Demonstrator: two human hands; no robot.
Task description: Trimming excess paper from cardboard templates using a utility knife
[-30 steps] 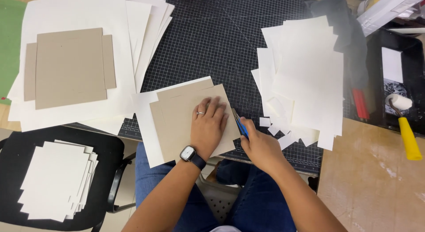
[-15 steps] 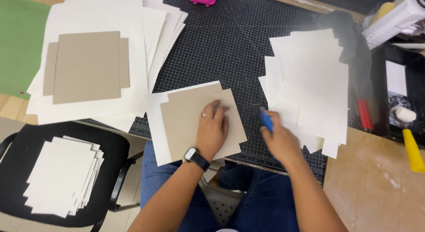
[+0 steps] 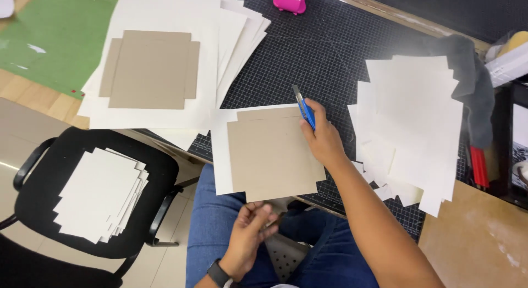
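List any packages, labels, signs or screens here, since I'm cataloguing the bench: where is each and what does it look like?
Box: far right edge of the table, white, oblong, only partly in frame.
Smartwatch: on the left wrist at the bottom edge, dark band; its screen is not readable.
White sheet: right edge, inside a black tray, partly cut off.
No signs are visible.

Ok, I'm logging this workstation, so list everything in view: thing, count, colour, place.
cutting mat: one, black gridded, tabletop
grey card: one, on white sheet, mat's near edge
white sheet pile: one, far left, grey cards on top
white offcuts: one pile, right
green mat: one, far left
chair: one, black, holding white sheets
pink object: one, top edge
dark cloth: one, right
utility knife: one, blue
right hand: holds knife
left hand: over lap, off the card
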